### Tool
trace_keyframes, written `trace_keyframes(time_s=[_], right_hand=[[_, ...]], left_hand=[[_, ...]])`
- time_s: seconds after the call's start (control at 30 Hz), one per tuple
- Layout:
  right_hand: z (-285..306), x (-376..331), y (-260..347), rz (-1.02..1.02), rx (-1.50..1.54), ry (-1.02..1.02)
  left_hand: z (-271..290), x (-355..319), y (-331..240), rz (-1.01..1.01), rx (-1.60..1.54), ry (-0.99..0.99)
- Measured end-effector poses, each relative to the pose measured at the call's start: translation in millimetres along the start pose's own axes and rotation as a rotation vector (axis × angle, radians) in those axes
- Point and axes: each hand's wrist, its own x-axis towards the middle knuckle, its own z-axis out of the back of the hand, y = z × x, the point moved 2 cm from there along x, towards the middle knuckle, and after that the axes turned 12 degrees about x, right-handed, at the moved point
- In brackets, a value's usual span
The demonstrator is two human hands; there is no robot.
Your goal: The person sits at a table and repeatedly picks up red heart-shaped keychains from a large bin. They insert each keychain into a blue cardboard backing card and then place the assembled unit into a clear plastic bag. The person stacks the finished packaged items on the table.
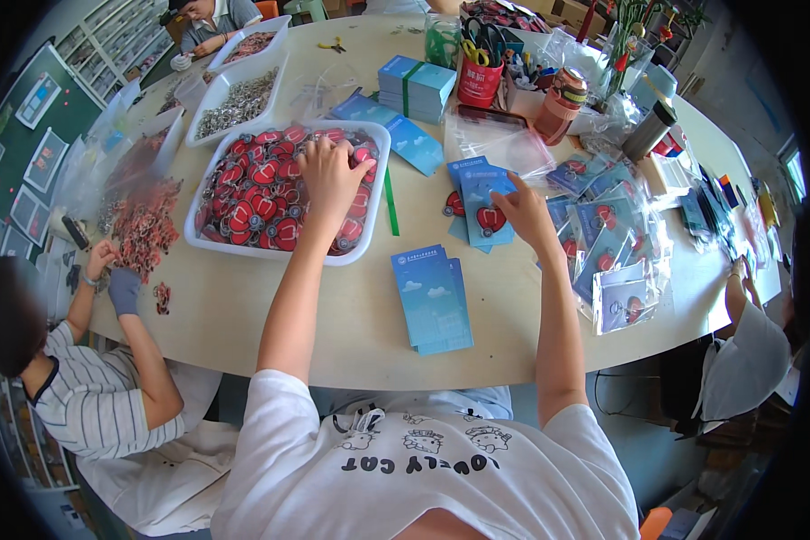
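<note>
Resting over red charms (265,184) in the white bin (252,252), the left hand (331,169) shows bent fingers; grip cannot be told. The right hand (526,212), fingers slightly parted, adjoins a blue card (481,190) at its left. Lifting charms singly seems advisable.

Below the left hand (333,180)'s fingers, red charms (243,216) fill a white tub (279,256). A blue card (488,183) bearing one red charm (490,219) lies beneath the right hand (526,212)'s fingers.
</note>
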Motion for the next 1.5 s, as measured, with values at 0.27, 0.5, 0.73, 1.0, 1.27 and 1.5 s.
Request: trace_keyframes(time_s=[0.27, 0.5, 0.73, 1.0, 1.27, 1.5], right_hand=[[1, -22, 51, 0.068, 0.196, 0.070], [-46, -64, 86, -0.658, 1.590, 0.732], [-37, -114, 62, -0.545, 1.490, 0.532], [-18, -143, 47, -0.451, 1.254, 0.550], [18, -126, 78, 0.141, 1.058, 0.128], [18, -115, 75, 0.325, 0.483, -0.059]], left_hand=[[44, 13, -8, 0.317, -1.282, 0.165], [85, -45, -71, 0.066, -1.546, 0.251], [108, -121, -98, -0.547, -0.933, 0.030], [117, -157, -108, -0.779, -0.806, -0.113], [89, -163, -81, -0.051, -0.689, 0.094], [24, -165, -70, 0.415, -0.960, 0.500]])
